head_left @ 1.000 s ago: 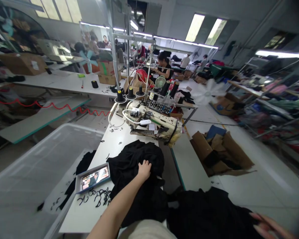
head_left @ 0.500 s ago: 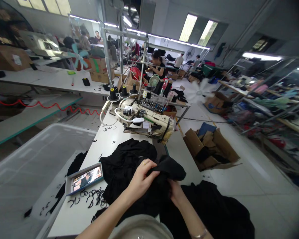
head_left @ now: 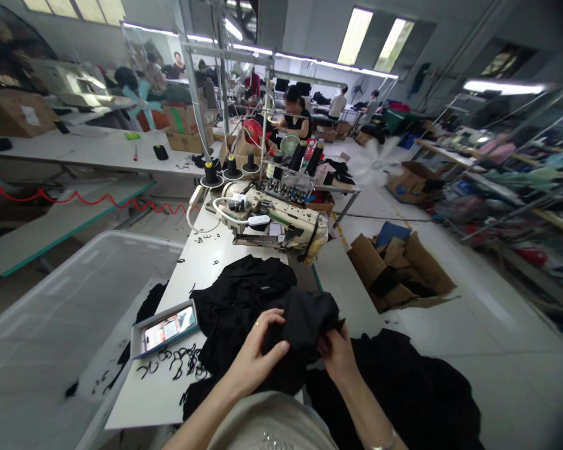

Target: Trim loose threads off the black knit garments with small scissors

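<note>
A piece of black fabric (head_left: 309, 319) is bunched up in front of me, over the near end of the worktable. My right hand (head_left: 338, 353) grips its right side with bent fingers, the fingertips partly hidden in folds. At its left edge is my left hand (head_left: 260, 350), thumb and fingers spread apart, the fingertips against the cloth. Beyond my left hand lies a heap of black garments (head_left: 244, 290). More black cloth (head_left: 394, 387) is piled below and right of my right hand. A cream sewing machine (head_left: 286, 225) stands ahead with black thread cones (head_left: 211, 174) behind it.
Left on the white table (head_left: 197, 250) a phone (head_left: 169, 328) rests in a shallow box, with black thread scraps (head_left: 182, 362) beside it. A white plastic bin (head_left: 98, 281) stands at left. An open cardboard box (head_left: 403, 269) sits on the floor at right. Co-workers sit farther back.
My left hand has opened from its pinch and shifted slightly left and down. My right hand has moved a little right and up, and the fabric has turned between them.
</note>
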The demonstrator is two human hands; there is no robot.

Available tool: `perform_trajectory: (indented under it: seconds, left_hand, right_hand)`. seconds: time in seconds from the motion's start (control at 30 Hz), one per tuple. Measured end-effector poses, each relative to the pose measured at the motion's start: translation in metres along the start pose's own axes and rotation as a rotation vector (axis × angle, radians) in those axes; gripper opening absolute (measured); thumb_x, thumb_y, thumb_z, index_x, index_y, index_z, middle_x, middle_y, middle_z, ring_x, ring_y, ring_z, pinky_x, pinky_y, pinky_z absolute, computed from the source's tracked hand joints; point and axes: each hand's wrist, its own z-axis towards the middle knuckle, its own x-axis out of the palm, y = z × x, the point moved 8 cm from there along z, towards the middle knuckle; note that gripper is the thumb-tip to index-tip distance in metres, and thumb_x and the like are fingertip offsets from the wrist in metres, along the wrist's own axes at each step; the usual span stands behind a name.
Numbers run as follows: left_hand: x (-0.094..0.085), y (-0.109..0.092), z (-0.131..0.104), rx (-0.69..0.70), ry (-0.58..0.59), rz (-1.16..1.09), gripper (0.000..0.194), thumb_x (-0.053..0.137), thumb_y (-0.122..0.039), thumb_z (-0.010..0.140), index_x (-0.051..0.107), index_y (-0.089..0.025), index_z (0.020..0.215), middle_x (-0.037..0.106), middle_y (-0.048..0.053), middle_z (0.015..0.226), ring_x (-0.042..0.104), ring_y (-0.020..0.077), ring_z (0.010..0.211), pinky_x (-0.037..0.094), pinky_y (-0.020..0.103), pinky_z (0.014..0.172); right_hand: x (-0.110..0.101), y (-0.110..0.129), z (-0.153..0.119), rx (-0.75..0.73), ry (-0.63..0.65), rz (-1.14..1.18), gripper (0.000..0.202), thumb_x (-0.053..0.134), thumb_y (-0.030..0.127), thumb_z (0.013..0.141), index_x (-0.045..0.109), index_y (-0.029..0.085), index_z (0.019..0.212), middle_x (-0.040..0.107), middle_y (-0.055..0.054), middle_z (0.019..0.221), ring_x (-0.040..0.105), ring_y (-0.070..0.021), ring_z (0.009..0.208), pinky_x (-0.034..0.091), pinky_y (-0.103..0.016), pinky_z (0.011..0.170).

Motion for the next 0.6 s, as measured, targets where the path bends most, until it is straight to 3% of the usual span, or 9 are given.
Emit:
perform_trajectory:
  seconds: [0.07,0.1,0.17,0.2,0.27,0.4,0.5,0.6]
  left_hand:
    - [0.0,-0.003,0.0,-0.026,0.019,-0.031,0.063,0.072,-0.033,0.067,0.046,-0.023,0.123,0.049,0.007,0.129,0.043,0.0254,0.119,0.033,0.034,0.1]
    - [0.002,-0.005,0.0,-0.035,0.047,-0.039,0.069,0.076,-0.034,0.062,0.047,-0.022,0.124,0.053,0.007,0.126,0.046,0.0264,0.115,0.035,0.034,0.098]
    - [0.006,-0.007,0.001,-0.071,0.066,-0.04,0.051,0.074,-0.037,0.064,0.06,-0.017,0.108,0.064,0.006,0.109,0.056,0.0261,0.101,0.043,0.033,0.089]
    - [0.005,-0.005,0.001,-0.106,0.035,-0.036,0.037,0.069,-0.04,0.069,0.064,-0.015,0.096,0.067,0.006,0.099,0.058,0.0254,0.093,0.046,0.032,0.084]
    - [-0.004,0.006,-0.001,-0.21,-0.092,-0.033,0.034,0.057,-0.046,0.077,0.067,-0.014,0.081,0.07,0.005,0.085,0.06,0.0251,0.086,0.049,0.033,0.077]
    - [-0.025,0.034,-0.011,-0.402,-0.303,-0.198,0.04,0.058,-0.049,0.076,0.065,-0.014,0.094,0.07,0.008,0.098,0.058,0.0281,0.102,0.047,0.036,0.087]
    - [-0.029,0.044,-0.012,-0.465,-0.318,-0.504,0.041,0.057,-0.046,0.079,0.059,-0.018,0.109,0.063,0.009,0.116,0.053,0.0249,0.115,0.043,0.035,0.095]
    - [-0.028,0.042,-0.012,-0.511,-0.265,-0.664,0.042,0.054,-0.044,0.082,0.056,-0.021,0.117,0.06,0.01,0.122,0.053,0.0248,0.115,0.043,0.037,0.097]
  right_hand:
    - [0.023,0.021,-0.008,-0.128,0.149,-0.182,0.014,0.068,0.029,0.065,0.058,0.019,0.067,0.052,0.0,0.063,0.051,-0.0132,0.055,0.044,-0.022,0.05]
    - [0.037,0.031,-0.014,-0.209,0.244,-0.303,0.009,0.066,0.024,0.067,0.061,0.018,0.072,0.056,-0.004,0.078,0.056,-0.0167,0.07,0.047,-0.025,0.061]
    - [0.061,0.046,-0.025,-0.356,0.381,-0.499,0.006,0.059,0.018,0.072,0.063,0.018,0.077,0.055,-0.007,0.096,0.055,-0.0199,0.087,0.045,-0.028,0.075]
    - [0.065,0.05,-0.027,-0.396,0.383,-0.539,0.006,0.056,0.017,0.075,0.062,0.018,0.076,0.054,-0.006,0.096,0.054,-0.019,0.087,0.044,-0.027,0.074]
    - [0.065,0.055,-0.027,-0.428,0.323,-0.554,0.01,0.053,0.019,0.081,0.057,0.018,0.071,0.054,-0.005,0.092,0.054,-0.016,0.079,0.043,-0.024,0.068]
    - [0.053,0.056,-0.025,-0.459,0.241,-0.559,0.018,0.054,0.024,0.084,0.053,0.017,0.067,0.057,-0.005,0.097,0.048,-0.0111,0.064,0.038,-0.024,0.06]
    - [0.046,0.054,-0.023,-0.438,0.228,-0.549,0.018,0.053,0.026,0.086,0.054,0.017,0.069,0.06,-0.004,0.093,0.047,-0.0106,0.06,0.038,-0.024,0.059]
    - [0.038,0.049,-0.019,-0.368,0.161,-0.538,0.015,0.052,0.029,0.086,0.057,0.017,0.078,0.061,-0.004,0.092,0.048,-0.0113,0.063,0.039,-0.024,0.061]
